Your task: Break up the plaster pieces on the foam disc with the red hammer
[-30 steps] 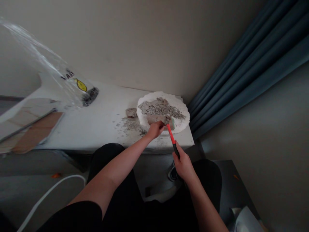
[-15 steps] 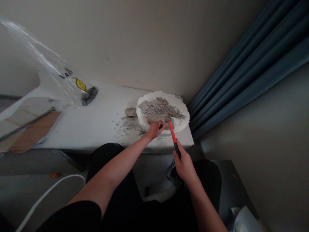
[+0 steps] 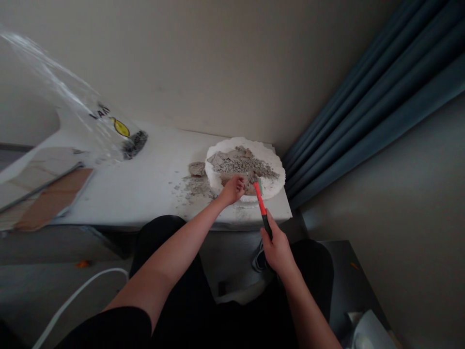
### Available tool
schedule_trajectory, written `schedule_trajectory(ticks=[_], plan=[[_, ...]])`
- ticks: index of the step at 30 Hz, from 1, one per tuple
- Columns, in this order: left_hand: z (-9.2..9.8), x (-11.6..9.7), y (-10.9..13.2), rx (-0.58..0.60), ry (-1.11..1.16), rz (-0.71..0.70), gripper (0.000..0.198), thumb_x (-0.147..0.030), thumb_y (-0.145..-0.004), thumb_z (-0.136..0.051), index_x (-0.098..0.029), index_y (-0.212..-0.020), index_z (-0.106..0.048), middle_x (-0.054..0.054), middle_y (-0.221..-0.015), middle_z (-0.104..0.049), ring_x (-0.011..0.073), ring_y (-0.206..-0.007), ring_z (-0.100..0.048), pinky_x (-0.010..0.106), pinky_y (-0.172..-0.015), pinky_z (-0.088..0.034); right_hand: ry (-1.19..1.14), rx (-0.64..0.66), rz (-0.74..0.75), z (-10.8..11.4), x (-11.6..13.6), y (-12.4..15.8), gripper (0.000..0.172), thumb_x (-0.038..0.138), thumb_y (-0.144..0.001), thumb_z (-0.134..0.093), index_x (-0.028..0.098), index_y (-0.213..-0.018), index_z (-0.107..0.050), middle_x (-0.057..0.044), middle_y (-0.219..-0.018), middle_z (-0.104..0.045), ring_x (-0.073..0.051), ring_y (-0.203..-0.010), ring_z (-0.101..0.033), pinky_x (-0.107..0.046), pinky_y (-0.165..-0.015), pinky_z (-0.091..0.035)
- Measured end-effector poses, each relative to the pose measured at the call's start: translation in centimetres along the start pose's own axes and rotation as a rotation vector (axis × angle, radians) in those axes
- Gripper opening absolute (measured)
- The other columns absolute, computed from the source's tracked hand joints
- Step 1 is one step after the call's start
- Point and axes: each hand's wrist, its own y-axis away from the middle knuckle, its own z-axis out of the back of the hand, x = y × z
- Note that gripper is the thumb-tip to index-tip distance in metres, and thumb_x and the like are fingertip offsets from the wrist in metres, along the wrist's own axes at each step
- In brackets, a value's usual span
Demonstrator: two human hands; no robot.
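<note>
- Right hand: fingers wrapped round the black grip of a red-and-black tool. Red neck points up and away to the near right part of the white dish. Greenish bit at the tip, too small to identify.
- Left hand: over the near side of the dish, fingers part curled. Can't tell if anything is pinched in them.
- Brown block: in the dish, near side, partly hidden by the left hand, just beside the tool tip.
- Grey rubble: in the dish, behind the block. Crumbs and a bigger clump on the table, just left of the dish.
- Tool handling: looks stiff, probably light enough for one hand. Black grip is the right place to hold.
- Block handling: reads as rigid but brittle, likely dusty, so a bit slippery. Best held by its long sides, fingers clear of the tip; corners may crumble.
- Dish: looks thin and light, may slide. Steady it by the scalloped rim.
- Off to the left: clear plastic bag with yellow print, brown cardboard.
</note>
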Motion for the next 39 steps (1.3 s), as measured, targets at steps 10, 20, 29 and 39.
schedule_trajectory(ticks=[10,20,29,39], plan=[[3.4,-1.4,-0.6,-0.134,-0.043,0.014,0.035,-0.007,-0.074,-0.049,-0.018,-0.106,-0.056,0.004,-0.095,-0.066,0.0156,-0.081,-0.062,0.030,-0.075,-0.052,-0.046,-0.026,-0.025,-1.6,-1.8,-0.1,0.062,0.027,-0.093,-0.046,0.019,-0.153,-0.035,-0.013,-0.120,-0.069,-0.029,-0.115,-0.064,-0.042,-0.100,-0.047],[8.3,-0.7,0.0,-0.252,-0.285,0.190,0.034,-0.014,-0.077,-0.050,-0.018,-0.109,-0.056,0.004,-0.092,-0.066,0.0144,-0.073,-0.061,0.029,-0.075,-0.050,-0.111,-0.029,-0.020,-2.5,-3.1,0.6,0.062,0.030,-0.094,-0.046,0.017,-0.153,-0.035,-0.013,-0.121,-0.069,-0.028,-0.116,-0.064,-0.042,-0.102,-0.046],[10.9,2.2,3.0,0.219,-0.753,0.475,0.012,-0.025,-0.075,-0.059,-0.020,-0.083,-0.065,0.010,-0.090,-0.072,0.0267,-0.088,-0.066,0.035,-0.078,-0.050,-0.182,-0.033,0.017,-2.9,-4.8,-0.4,0.061,0.030,-0.092,-0.049,0.014,-0.150,-0.041,-0.014,-0.137,-0.059,-0.026,-0.129,-0.054,-0.041,-0.109,-0.040],[9.7,5.9,4.2,0.012,-0.867,0.522,0.028,-0.028,-0.086,-0.052,-0.010,-0.101,-0.067,0.024,-0.110,-0.066,0.0351,-0.098,-0.066,0.042,-0.081,-0.051,-0.233,-0.188,-0.022,-2.4,-8.5,-0.7,0.061,0.036,-0.089,-0.051,0.011,-0.145,-0.047,-0.014,-0.139,-0.058,-0.027,-0.130,-0.053,-0.046,-0.109,-0.040]])
